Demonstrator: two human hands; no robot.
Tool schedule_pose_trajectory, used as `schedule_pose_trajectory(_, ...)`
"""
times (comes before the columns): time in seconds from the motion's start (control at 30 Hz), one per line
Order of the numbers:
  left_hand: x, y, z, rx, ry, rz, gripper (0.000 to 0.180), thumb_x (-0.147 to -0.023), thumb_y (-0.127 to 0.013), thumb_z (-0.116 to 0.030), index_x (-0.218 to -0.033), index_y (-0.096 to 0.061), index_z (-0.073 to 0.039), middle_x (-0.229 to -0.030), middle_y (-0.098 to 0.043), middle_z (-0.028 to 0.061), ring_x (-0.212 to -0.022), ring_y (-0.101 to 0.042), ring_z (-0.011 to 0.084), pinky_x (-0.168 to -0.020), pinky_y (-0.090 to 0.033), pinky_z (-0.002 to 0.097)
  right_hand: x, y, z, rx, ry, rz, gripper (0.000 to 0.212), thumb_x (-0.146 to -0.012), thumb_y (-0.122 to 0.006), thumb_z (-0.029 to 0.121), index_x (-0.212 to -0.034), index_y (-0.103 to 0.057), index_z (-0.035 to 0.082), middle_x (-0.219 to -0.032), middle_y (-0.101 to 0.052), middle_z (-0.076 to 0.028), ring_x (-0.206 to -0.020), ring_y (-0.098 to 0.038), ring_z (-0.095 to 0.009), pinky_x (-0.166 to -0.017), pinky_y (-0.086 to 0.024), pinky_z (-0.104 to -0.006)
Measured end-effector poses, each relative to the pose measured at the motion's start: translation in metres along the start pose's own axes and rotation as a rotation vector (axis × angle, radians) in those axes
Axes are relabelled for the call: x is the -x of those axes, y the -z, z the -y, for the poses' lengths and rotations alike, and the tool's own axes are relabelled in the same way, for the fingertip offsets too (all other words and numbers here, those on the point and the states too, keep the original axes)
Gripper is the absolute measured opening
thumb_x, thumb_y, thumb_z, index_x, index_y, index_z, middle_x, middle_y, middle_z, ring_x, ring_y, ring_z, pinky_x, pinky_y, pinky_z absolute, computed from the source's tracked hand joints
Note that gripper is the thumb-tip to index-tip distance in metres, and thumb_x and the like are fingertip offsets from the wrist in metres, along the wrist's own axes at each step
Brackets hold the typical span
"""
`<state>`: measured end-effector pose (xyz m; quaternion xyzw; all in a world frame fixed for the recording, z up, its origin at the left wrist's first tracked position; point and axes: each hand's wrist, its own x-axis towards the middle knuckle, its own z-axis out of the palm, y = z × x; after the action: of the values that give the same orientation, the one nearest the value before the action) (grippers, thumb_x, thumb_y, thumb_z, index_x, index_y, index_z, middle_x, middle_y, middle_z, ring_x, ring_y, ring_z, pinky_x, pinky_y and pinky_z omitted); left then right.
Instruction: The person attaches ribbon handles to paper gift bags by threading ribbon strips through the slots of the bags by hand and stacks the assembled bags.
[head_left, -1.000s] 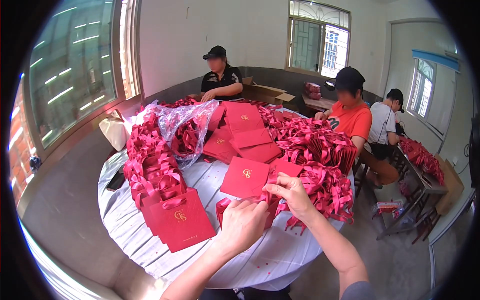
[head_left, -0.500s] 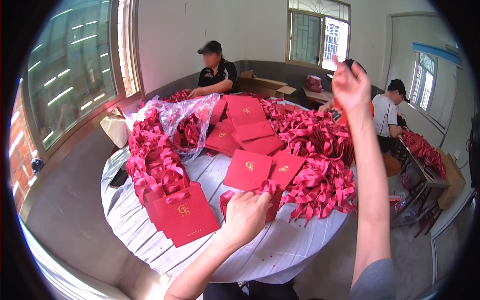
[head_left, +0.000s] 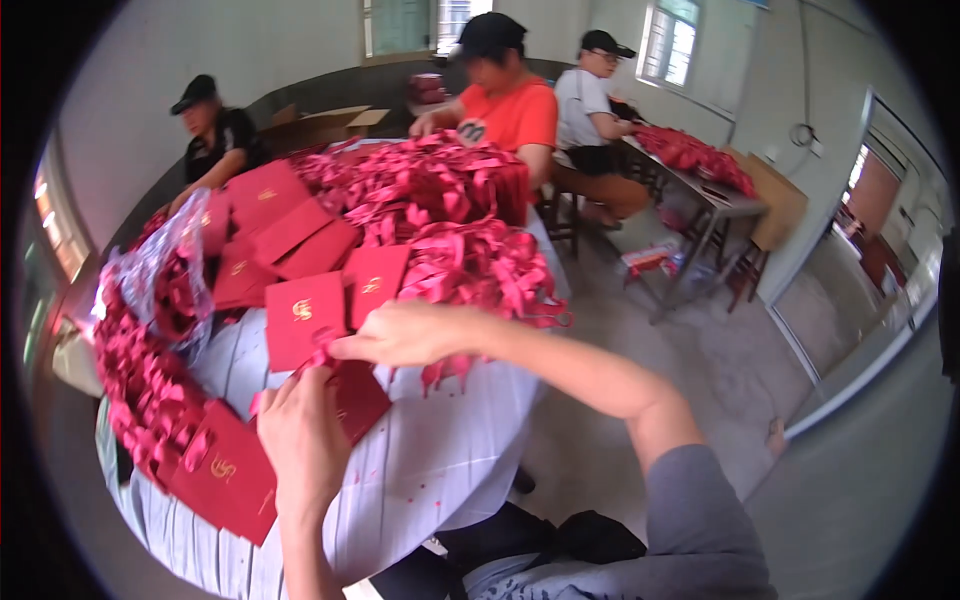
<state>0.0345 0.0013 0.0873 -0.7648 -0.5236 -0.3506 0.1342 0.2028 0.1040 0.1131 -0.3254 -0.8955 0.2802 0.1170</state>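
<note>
My left hand (head_left: pixel 305 440) lies on a flat red paper bag (head_left: pixel 352 398) near the front of the round table (head_left: pixel 440 470), pressing it down. My right hand (head_left: pixel 405 335) reaches in from the right and pinches a red ribbon (head_left: pixel 320 347) at the top edge of that bag. Just behind my hands lie two more red bags with gold emblems (head_left: pixel 305 318). A stack of the same red bags (head_left: pixel 228 482) sits at my left.
Heaps of red ribbons (head_left: pixel 470 230) cover the middle and right of the table, with more in a clear plastic bag (head_left: pixel 165 290) at left. Two people sit at the far side, a third behind. A grey bench with red goods (head_left: pixel 700 165) stands at right.
My right hand, raised high half a second ago, has come down to the bag under my left hand. My view has swung to the right.
</note>
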Motion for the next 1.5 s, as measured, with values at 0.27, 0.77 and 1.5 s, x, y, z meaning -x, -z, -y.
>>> schedule_pose_trajectory(0.27,-0.001,-0.001,-0.005,0.003,0.006,0.024,0.004,-0.084,-0.052,-0.002,-0.087,-0.053,-0.002,-0.067,-0.055,0.0131,-0.064,-0.054,0.0294,-0.064,-0.036,0.0387,-0.021,-0.034,-0.024,-0.56,0.096,-0.114,0.034,-0.087,-0.067,0.032,-0.089,-0.067,-0.002,-0.07,-0.061,-0.001,-0.072,-0.054,-0.005,-0.065,-0.045,-0.0255)
schedule_pose_trajectory(0.77,-0.001,-0.005,-0.004,-0.021,-0.031,-0.039,0.005,-0.081,-0.056,-0.002,-0.085,-0.053,-0.003,-0.063,-0.053,0.0116,-0.062,-0.053,0.0285,-0.063,-0.035,0.0378,-0.027,-0.054,-0.01,-0.548,0.302,-0.551,0.016,-0.088,-0.063,0.011,-0.087,-0.067,-0.005,-0.074,-0.068,-0.007,-0.071,-0.061,-0.006,-0.064,-0.05,-0.0244)
schedule_pose_trajectory(1.5,0.005,0.027,0.015,0.241,0.18,-0.105,0.011,-0.084,-0.052,0.0,-0.094,-0.057,0.003,-0.088,-0.057,0.016,-0.085,-0.052,0.0315,-0.078,-0.041,0.0389,-0.031,-0.071,-0.004,-0.411,0.391,-0.736,0.015,-0.088,-0.063,0.009,-0.092,-0.064,-0.005,-0.072,-0.065,-0.016,-0.062,-0.057,-0.007,-0.055,-0.045,-0.0298)
